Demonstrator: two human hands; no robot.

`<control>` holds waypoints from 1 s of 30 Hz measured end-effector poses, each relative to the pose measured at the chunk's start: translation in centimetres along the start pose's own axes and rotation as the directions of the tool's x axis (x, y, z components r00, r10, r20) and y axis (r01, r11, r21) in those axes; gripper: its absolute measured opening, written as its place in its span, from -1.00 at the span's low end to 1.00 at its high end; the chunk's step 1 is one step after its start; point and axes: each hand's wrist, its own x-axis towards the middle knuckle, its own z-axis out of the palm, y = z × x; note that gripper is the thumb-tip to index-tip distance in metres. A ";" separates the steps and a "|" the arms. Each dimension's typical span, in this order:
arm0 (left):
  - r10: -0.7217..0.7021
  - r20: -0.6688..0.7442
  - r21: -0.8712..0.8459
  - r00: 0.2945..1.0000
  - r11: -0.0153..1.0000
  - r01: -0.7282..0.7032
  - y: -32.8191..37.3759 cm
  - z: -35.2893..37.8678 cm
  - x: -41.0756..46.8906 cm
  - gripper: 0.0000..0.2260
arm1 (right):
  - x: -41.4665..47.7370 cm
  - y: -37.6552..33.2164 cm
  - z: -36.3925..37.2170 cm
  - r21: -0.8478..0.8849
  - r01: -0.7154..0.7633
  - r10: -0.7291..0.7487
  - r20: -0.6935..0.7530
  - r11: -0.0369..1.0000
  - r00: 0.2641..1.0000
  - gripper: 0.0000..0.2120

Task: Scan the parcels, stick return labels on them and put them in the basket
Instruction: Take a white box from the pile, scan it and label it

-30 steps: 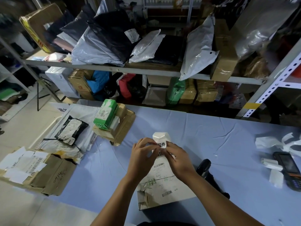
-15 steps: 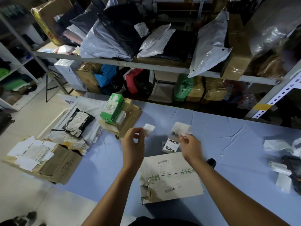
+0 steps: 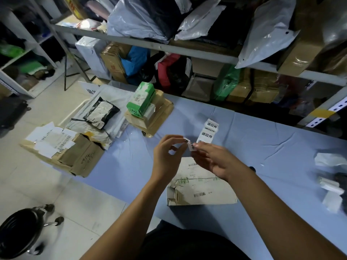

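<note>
Blue-clothed table (image 3: 262, 147) below shelves (image 3: 187, 51) crammed with bags and boxes. Half a second back, hands well apart; now pulled in close, nearly touching, just above the far edge of the white parcel (image 3: 201, 184), lying flat near the front of the cloth. Left hand (image 3: 167, 156) pinching a small printed label (image 3: 188, 144). Right hand (image 3: 212, 160) pinching the bottom of the label strip (image 3: 208, 131), standing up behind. Off left: green box (image 3: 140, 99) atop a cardboard stack, black mailer (image 3: 101, 113), battered cartons (image 3: 75, 156). Black scanner (image 3: 251, 168) mostly hidden by the right forearm. Blurry white scraps (image 3: 330, 186) far right.
</note>
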 end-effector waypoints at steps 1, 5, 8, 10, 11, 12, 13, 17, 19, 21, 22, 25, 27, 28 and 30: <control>-0.003 0.004 -0.008 1.000 1.000 0.003 -0.1 -0.1 -0.2 -0.92 | -0.2 0.1 -0.2 0.001 -0.045 0.045 0.026 0.999 0.999 -0.67; 0.019 -0.004 -0.067 1.000 0.998 -0.020 0.1 -0.5 -1.1 -0.91 | -0.8 0.6 -0.6 0.019 -0.177 0.172 0.158 0.984 0.972 -0.78; 0.031 0.016 -0.058 0.999 0.998 -0.030 0.4 -0.9 -1.6 -0.91 | -0.8 1.1 -0.5 0.115 -0.101 0.085 0.138 0.988 0.987 -0.89; 0.061 0.089 -0.015 0.994 0.998 -0.060 0.5 -1.4 -1.9 -0.86 | -0.8 1.3 -0.7 0.069 0.004 -0.010 0.086 0.998 0.996 -0.80; 0.057 0.147 0.012 0.988 0.998 -0.060 0.3 -1.9 -2.0 -0.80 | -1.0 1.3 -0.8 -0.006 0.063 -0.062 0.072 0.998 0.995 -0.76; 0.021 0.217 0.023 0.976 0.999 -0.026 0.1 -2.4 -2.0 -0.70 | -1.1 1.4 -1.0 -0.099 0.124 -0.117 0.074 0.987 0.990 -0.73; -0.053 0.297 0.005 0.953 0.999 0.054 -0.3 -3.1 -2.1 -0.58 | -1.2 1.4 -1.2 -0.189 0.185 -0.170 0.088 0.964 0.981 -0.70; -0.386 0.475 -0.204 0.791 0.826 0.526 -0.6 -4.2 -1.9 -0.39 | -1.3 1.2 -2.1 -0.477 0.362 -0.282 0.233 0.801 0.931 -0.60; -0.426 0.437 -0.271 0.793 0.778 0.567 -0.6 -3.6 -1.8 -0.52 | -1.1 1.1 -2.2 -0.584 0.369 -0.231 0.300 0.723 0.926 -0.57; -0.440 0.368 -0.309 0.819 0.773 0.554 -0.6 -2.8 -1.8 -0.65 | -0.6 1.3 -2.2 -0.648 0.346 -0.169 0.320 0.678 0.932 -0.54; -0.451 0.337 -0.310 0.826 0.775 0.550 -0.9 -2.6 -2.0 -0.71 | -0.3 1.5 -2.1 -0.670 0.332 -0.153 0.313 0.664 0.937 -0.53; -0.482 0.241 -0.258 0.842 0.805 0.534 -2.1 -2.4 -2.6 -0.79 | 0.7 2.4 -1.7 -0.679 0.274 -0.181 0.207 0.681 0.961 -0.52; -0.495 0.173 -0.232 0.851 0.820 0.524 -3.1 -2.3 -3.2 -0.81 | 1.5 3.1 -1.3 -0.653 0.247 -0.233 0.111 0.716 0.966 -0.54; -0.495 0.140 -0.217 0.857 0.829 0.515 -3.6 -2.2 -3.6 -0.81 | 1.9 3.6 -1.0 -0.645 0.237 -0.252 0.071 0.726 0.965 -0.57; -0.498 0.083 -0.171 0.863 0.846 0.505 -4.8 -1.9 -4.3 -0.80 | 2.8 4.8 -0.3 -0.654 0.215 -0.284 0.000 0.725 0.959 -0.61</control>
